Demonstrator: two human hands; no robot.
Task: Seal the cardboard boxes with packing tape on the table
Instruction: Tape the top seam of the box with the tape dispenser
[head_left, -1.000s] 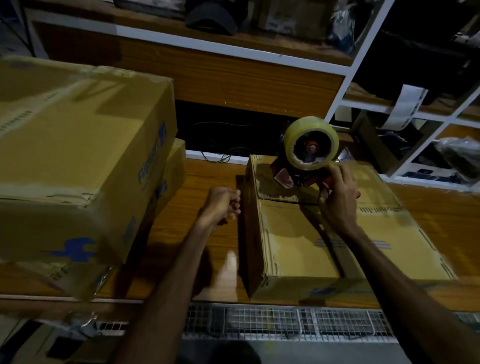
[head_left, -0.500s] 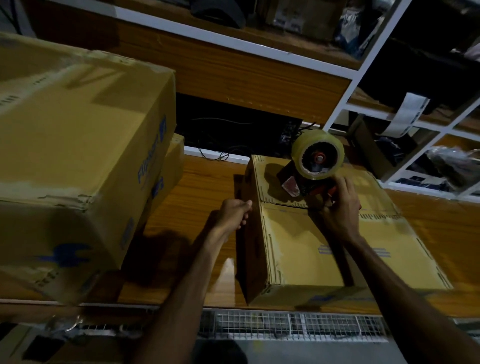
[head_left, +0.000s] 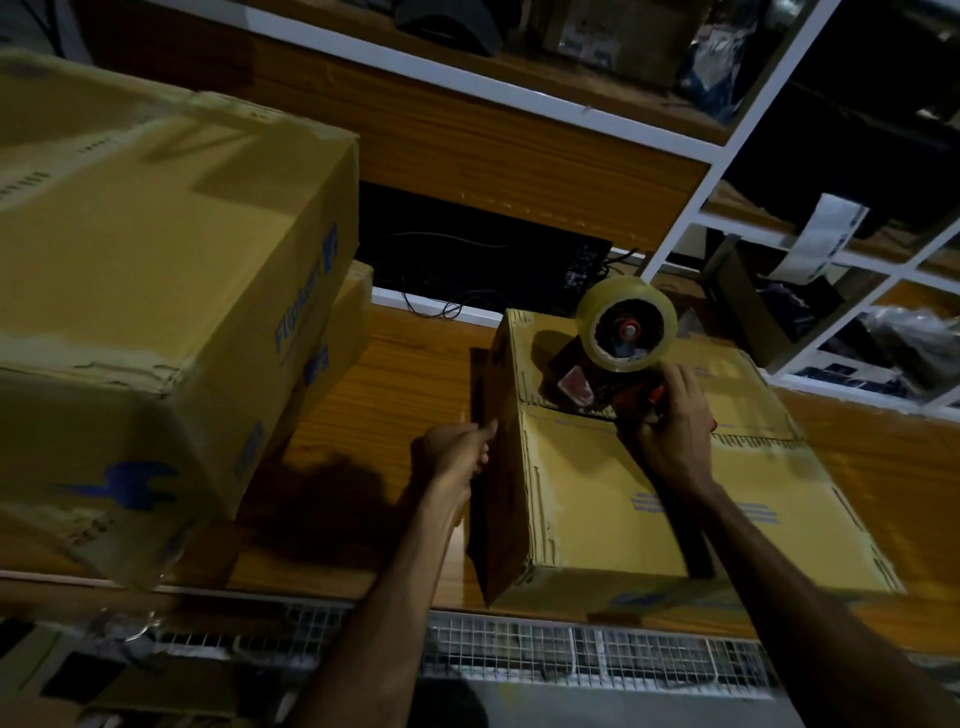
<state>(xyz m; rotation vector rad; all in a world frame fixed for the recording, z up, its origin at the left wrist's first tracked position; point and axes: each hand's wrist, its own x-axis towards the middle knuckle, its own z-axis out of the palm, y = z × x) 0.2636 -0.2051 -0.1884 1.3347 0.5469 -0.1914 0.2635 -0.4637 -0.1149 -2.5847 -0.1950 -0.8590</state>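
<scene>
A small cardboard box (head_left: 613, 499) lies on the wooden table (head_left: 395, 374), right of centre, with its top flaps folded shut and the seam between them running left to right across the lid. A tape dispenser (head_left: 608, 364), loaded with a roll of clear tape (head_left: 626, 325), is set on the far flap, its mouth just at the seam. The handle is gripped by the right hand (head_left: 672, 431), fingers curled round it. The left hand (head_left: 457, 454) is pressed against the dark left side of the box, its fingers loosely curled with nothing seen in them; whether an edge is pinched cannot be told.

The step in hand is judged to be the laying of tape along the seam. For a clean run, the box should be kept braced from the left so that it is not dragged across the table. The dispenser should be tilted so that the tape is pressed flat onto the cardboard, then drawn steadily along the seam with even pressure, both flaps being covered equally. The strip is best carried over the edge and onto the side before being cut.

Two larger boxes (head_left: 156, 291) are stacked at the left, and shelves (head_left: 727, 218) stand beyond.
</scene>
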